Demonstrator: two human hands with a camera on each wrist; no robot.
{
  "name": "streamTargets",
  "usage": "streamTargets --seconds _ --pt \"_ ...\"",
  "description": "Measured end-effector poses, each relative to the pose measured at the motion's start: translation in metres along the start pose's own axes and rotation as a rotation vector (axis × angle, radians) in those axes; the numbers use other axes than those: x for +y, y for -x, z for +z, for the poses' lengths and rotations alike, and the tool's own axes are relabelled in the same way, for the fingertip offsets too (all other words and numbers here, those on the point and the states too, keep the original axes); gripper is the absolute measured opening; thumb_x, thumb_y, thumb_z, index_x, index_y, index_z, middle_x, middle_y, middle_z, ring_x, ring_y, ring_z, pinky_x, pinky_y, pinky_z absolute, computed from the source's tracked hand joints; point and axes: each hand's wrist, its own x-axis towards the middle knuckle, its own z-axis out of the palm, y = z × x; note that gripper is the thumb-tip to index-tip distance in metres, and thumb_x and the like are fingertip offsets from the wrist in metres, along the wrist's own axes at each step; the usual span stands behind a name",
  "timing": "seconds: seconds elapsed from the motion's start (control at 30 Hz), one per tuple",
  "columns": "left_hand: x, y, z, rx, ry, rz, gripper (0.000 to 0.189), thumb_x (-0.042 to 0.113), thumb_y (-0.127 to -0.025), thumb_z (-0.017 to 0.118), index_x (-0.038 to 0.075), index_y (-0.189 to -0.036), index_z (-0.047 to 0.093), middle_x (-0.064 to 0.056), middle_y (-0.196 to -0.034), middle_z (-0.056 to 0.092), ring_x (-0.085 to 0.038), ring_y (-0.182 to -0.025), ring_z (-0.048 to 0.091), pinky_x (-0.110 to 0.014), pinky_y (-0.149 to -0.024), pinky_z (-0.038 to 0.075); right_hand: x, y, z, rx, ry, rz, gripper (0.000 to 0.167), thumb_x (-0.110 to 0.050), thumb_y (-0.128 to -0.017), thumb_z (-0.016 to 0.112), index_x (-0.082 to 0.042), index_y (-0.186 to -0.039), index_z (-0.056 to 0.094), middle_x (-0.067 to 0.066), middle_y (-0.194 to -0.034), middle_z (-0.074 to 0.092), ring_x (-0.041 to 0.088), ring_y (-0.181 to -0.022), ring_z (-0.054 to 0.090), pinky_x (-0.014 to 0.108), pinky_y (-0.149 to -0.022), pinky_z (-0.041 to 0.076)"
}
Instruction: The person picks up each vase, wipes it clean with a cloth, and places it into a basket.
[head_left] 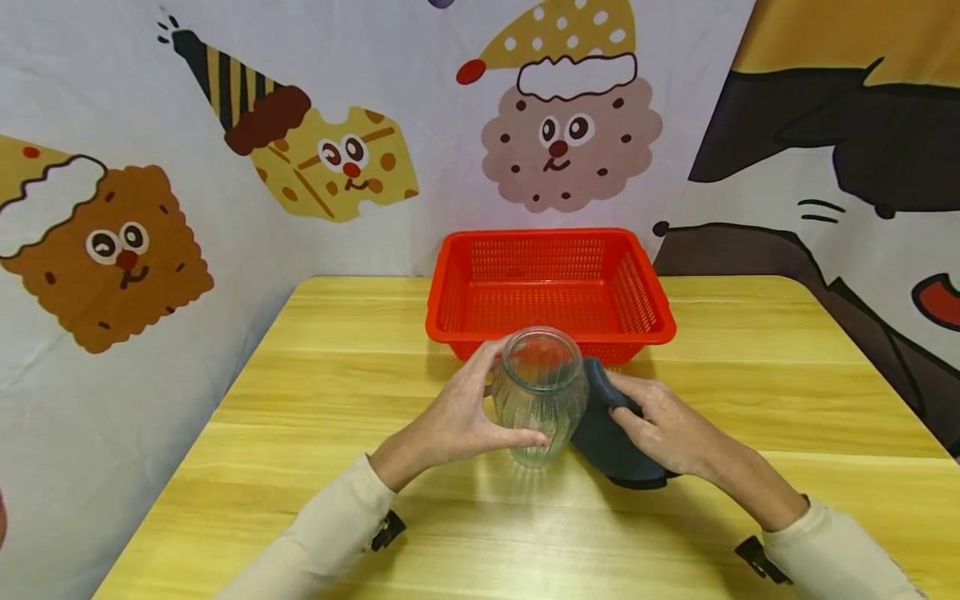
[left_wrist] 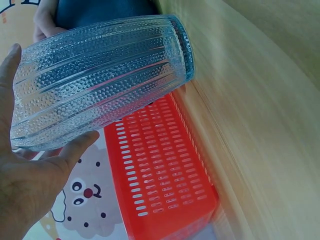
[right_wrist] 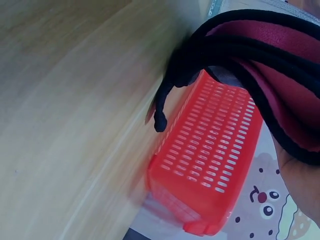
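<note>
My left hand [head_left: 468, 408] holds a clear ribbed glass jar [head_left: 543, 417], thumb across its front and fingers round the far side. The jar stands upright with its round mouth up, close over the table. Its dotted, fluted wall fills much of the left wrist view. At the jar's right side my right hand [head_left: 671, 425] grips a dark blue-grey fabric piece [head_left: 611, 442] by its upper edge, thumb in front. Black binding and a pinkish-red lining [right_wrist: 295, 87] show on that fabric in the right wrist view. The fabric hangs right beside the jar.
Just behind the jar, a red perforated plastic basket [head_left: 551, 312] sits at the back of the wooden table [head_left: 337, 375]. A cloth backdrop [head_left: 442, 125] printed with cartoon biscuits and cheese hangs behind and to the left of the table.
</note>
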Motion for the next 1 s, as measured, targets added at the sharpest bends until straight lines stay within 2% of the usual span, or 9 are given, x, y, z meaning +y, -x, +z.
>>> streamTargets --seconds 0.1,0.27,0.33,0.6,0.83,1.0 --pt "0.0000 -0.0006 -0.0001 0.002 -0.002 0.001 0.104 0.032 -0.071 0.096 0.023 -0.154 0.035 -0.001 -0.145 0.046 -0.020 -0.129 0.050 -0.041 -0.094 0.054 0.0003 -0.0002 0.0011 -0.002 0.001 0.010 0.058 0.005 -0.097 0.053 -0.005 -0.154 0.044 0.009 -0.148 0.051 0.027 -0.133 0.049 0.040 -0.108 0.042" --pt "0.0004 -0.0015 -0.0005 0.003 -0.001 0.000 0.105 0.031 -0.071 0.097 0.021 -0.154 0.035 -0.001 -0.145 0.046 -0.021 -0.128 0.051 -0.043 -0.094 0.054 0.0003 -0.0005 0.0029 -0.014 -0.014 0.031 0.057 0.005 -0.098 0.052 -0.004 -0.153 0.044 0.010 -0.149 0.051 0.027 -0.135 0.047 0.052 -0.106 0.042" --pt "0.0007 -0.0016 -0.0006 0.003 0.001 0.000 0.105 0.031 -0.071 0.097 0.022 -0.155 0.034 -0.001 -0.146 0.046 -0.021 -0.129 0.050 -0.043 -0.094 0.054 0.0009 -0.0006 0.0035 -0.018 -0.020 0.031 0.058 0.005 -0.098 0.052 -0.004 -0.154 0.043 0.010 -0.148 0.051 0.027 -0.134 0.047 0.054 -0.105 0.042" --pt "0.0010 -0.0002 0.0005 0.006 0.001 -0.011 0.108 0.031 -0.071 0.096 0.030 -0.157 0.031 -0.002 -0.148 0.045 -0.021 -0.130 0.049 -0.042 -0.095 0.054 0.0021 0.0006 0.0046 -0.031 -0.022 0.031 0.058 0.004 -0.099 0.051 -0.005 -0.155 0.041 0.010 -0.149 0.050 0.027 -0.135 0.047 0.056 -0.105 0.041" --pt "0.0009 -0.0005 0.0010 0.007 -0.016 -0.016 0.110 0.033 -0.072 0.096 0.031 -0.159 0.028 -0.001 -0.151 0.043 -0.021 -0.132 0.048 -0.042 -0.095 0.053 0.0027 0.0012 0.0050 -0.033 -0.037 0.033 0.058 0.005 -0.099 0.051 -0.007 -0.155 0.041 0.008 -0.150 0.049 0.026 -0.136 0.046 0.054 -0.106 0.041" --pt "0.0002 0.0014 0.0012 0.003 0.004 -0.033 0.111 0.032 -0.072 0.096 0.033 -0.160 0.027 0.002 -0.152 0.043 -0.019 -0.133 0.047 -0.044 -0.095 0.053 0.0031 0.0006 0.0061 -0.044 -0.028 0.031 0.058 0.006 -0.098 0.051 -0.005 -0.154 0.043 0.009 -0.149 0.050 0.026 -0.135 0.046 0.055 -0.105 0.042"
